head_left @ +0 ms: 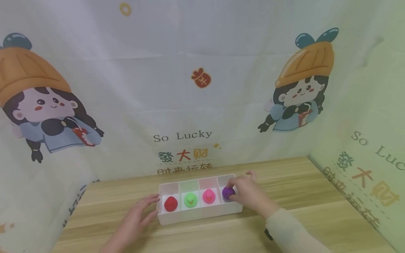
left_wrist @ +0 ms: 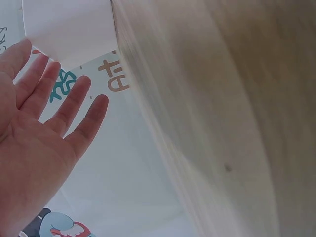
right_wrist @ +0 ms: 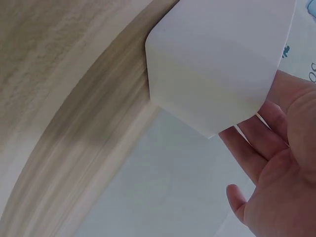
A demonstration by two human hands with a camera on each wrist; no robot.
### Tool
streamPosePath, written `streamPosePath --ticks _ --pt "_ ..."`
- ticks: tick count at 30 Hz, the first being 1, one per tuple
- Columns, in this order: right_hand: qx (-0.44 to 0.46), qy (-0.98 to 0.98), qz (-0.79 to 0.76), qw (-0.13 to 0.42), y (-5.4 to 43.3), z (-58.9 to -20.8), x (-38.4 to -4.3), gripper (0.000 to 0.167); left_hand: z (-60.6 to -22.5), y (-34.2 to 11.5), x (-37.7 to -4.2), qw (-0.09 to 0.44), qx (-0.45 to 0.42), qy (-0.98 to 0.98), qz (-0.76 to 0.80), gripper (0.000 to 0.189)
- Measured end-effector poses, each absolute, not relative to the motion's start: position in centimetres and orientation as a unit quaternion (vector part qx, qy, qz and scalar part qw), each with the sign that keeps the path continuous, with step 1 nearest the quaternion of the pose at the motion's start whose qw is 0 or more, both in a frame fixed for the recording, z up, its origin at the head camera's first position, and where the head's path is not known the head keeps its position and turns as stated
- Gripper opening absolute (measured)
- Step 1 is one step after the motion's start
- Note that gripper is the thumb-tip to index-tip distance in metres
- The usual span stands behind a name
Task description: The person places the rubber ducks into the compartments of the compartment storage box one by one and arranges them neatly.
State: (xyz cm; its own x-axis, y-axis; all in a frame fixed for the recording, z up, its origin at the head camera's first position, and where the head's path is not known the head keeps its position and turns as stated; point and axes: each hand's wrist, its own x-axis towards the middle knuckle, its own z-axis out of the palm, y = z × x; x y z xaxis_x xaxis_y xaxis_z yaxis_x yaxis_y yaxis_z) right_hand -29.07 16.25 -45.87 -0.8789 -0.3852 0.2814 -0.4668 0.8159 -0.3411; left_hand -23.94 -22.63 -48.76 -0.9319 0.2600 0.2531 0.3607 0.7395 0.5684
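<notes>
A long white divided box stands on the table, with one small toy in each compartment. From left to right these are a red toy duck, a green toy duck, a pink toy duck and a purple toy duck. My right hand reaches over the box's right end and pinches the purple duck, partly covering it. With fingers spread and nearly straight, my left hand is at the left end wall; its fingertips touch or nearly touch it. The wrist views show only the box's outer walls.
The wooden table extends on both sides of the box. Behind it hangs a pale printed cloth with cartoon figures and lettering, which also lines the left and right sides. A small dark object shows beneath the right sleeve.
</notes>
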Motion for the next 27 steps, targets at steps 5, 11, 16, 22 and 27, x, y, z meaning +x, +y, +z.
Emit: streamPosePath --ticks 5,11,16,22,27 --pt "0.233 -0.95 0.185 0.09 16.2 -45.8 -29.5 0.025 -48.7 -22.6 -24.1 0.09 -0.176 -0.927 -0.318 0.041" --pt "0.232 -0.959 0.147 0.069 15.8 -45.7 -30.1 0.025 -48.6 -22.5 -24.2 0.092 -0.175 -0.927 -0.319 0.042" --pt "0.235 -0.96 0.141 0.06 15.3 -45.5 -30.3 0.026 -48.4 -22.6 -24.1 0.086 -0.169 -0.929 -0.318 0.042" --pt "0.22 -0.963 0.145 0.05 15.0 -45.5 -30.1 0.028 -48.3 -22.5 -24.0 0.087 -0.169 -0.93 -0.313 0.042" --pt "0.203 -0.958 0.2 0.034 15.0 -45.3 -28.8 0.043 -48.3 -22.3 -23.8 0.077 -0.166 -0.935 -0.303 0.043"
